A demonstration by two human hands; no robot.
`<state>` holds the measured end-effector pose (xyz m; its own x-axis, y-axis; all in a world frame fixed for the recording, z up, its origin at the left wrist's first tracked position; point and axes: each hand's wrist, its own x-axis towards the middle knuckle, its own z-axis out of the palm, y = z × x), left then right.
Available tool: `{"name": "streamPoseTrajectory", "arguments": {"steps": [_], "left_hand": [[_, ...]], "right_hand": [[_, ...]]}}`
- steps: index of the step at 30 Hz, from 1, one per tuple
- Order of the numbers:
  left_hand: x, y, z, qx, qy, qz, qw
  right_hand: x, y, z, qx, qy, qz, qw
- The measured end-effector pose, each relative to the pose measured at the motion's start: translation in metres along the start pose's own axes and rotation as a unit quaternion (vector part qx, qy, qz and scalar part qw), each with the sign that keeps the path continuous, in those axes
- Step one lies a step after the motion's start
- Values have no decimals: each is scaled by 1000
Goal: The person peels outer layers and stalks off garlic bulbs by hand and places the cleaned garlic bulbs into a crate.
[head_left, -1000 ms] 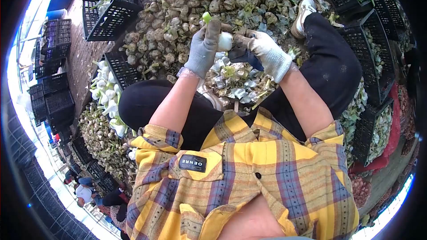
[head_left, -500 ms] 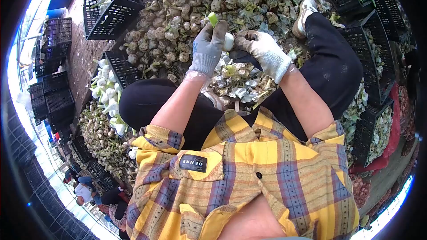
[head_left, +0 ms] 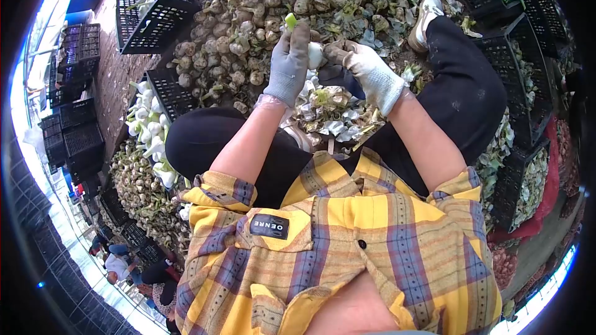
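A white garlic bulb [head_left: 315, 55] with a cut green stem [head_left: 290, 21] is gripped in my left hand [head_left: 290, 65], which wears a grey, soiled glove. The stem pokes up past the thumb, and the bulb faces right. My right hand [head_left: 369, 71], in a white glove with brown-stained fingertips, is closed in a pinch right at the bulb's side; what its fingers hold is hidden. Below both hands, a heap of peeled garlic skins [head_left: 335, 111] lies between my legs. Just ahead spreads a large pile of unpeeled garlic [head_left: 248, 31].
White peeled garlic with stems [head_left: 149, 127] lies beside my left knee, near a black crate [head_left: 171, 93]. Another black crate [head_left: 155, 15] stands at the upper left. Crates holding garlic and skins [head_left: 518, 80] line the right side. Other people [head_left: 124, 267] sit far off at lower left.
My left hand has turned slightly, its fingers more upright around the bulb. My right hand's fingers have drawn together and shifted against the bulb's side.
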<state>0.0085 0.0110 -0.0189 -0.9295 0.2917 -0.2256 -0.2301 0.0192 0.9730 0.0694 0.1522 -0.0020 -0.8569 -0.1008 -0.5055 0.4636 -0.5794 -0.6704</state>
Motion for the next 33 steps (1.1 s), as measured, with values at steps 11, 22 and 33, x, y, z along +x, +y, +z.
{"name": "streamPoseTrajectory", "arguments": {"steps": [11, 22, 33], "left_hand": [[-1, 2, 8, -49, 42, -5, 998], [9, 7, -1, -170, 15, -80, 982], [1, 3, -1, 14, -31, 8, 999]], "right_hand": [[1, 5, 1, -63, 22, -50, 997], [24, 19, -31, 66, 13, -24, 997], [1, 1, -2, 48, -10, 15, 999]]}}
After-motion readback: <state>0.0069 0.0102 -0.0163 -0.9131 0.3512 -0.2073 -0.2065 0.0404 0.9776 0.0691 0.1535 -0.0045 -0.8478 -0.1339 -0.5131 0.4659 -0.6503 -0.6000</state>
